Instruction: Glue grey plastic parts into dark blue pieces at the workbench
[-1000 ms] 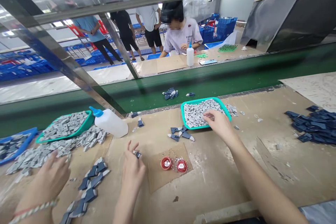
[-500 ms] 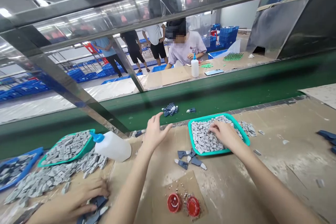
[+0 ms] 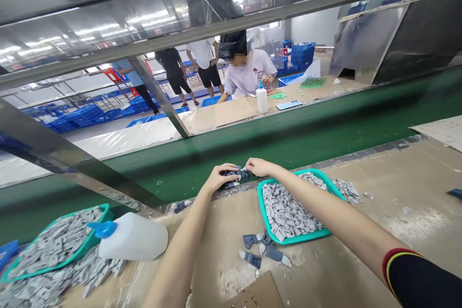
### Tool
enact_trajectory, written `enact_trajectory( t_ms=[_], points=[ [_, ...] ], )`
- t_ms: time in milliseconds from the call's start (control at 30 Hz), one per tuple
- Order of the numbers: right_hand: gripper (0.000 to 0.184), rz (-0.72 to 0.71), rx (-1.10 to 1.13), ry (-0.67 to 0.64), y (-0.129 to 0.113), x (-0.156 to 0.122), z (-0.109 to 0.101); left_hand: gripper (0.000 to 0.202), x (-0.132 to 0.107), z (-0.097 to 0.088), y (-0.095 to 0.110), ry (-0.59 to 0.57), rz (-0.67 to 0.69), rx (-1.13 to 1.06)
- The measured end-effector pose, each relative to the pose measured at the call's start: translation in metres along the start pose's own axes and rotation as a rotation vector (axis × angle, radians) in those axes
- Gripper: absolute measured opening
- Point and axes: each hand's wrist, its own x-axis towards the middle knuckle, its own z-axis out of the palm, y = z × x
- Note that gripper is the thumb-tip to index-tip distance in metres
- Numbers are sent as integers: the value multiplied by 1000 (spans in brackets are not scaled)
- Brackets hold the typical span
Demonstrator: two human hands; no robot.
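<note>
A cardboard-covered bench (image 3: 397,211) holds a teal tray (image 3: 296,238).

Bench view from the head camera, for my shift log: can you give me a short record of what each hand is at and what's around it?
Left hand: on a cluster of dark blue pieces at the near edge of the green conveyor belt
Right hand: fingertips at the same cluster, forearm over the teal tray
Tray contents: grey pieces
Nearby: loose dark blue pieces on the bench
Across the belt: a co-worker, leaning over a table
</note>
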Motion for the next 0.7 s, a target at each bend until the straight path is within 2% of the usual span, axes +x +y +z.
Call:
enact_trajectory(
  t_ms=[133, 300, 433, 567, 700],
  points=[
    [25, -48, 2, -75, -13, -17, 10, 27, -16, 10, 17, -71, 44, -113],
    [23, -97, -28, -122, -27, -40, 7, 26, -47, 20, 36, -128, 54, -176],
    [11, -171, -1, -121, -34, -69, 1, 26, -76, 24, 53, -178, 35, -171],
    [18, -193, 54, 120, -28, -121, -15, 28, -83, 27, 74, -187, 18, -130],
    [25, -131, 263, 481, -8, -193, -25, 36, -61, 41, 89, -112, -28, -45]
  ],
)
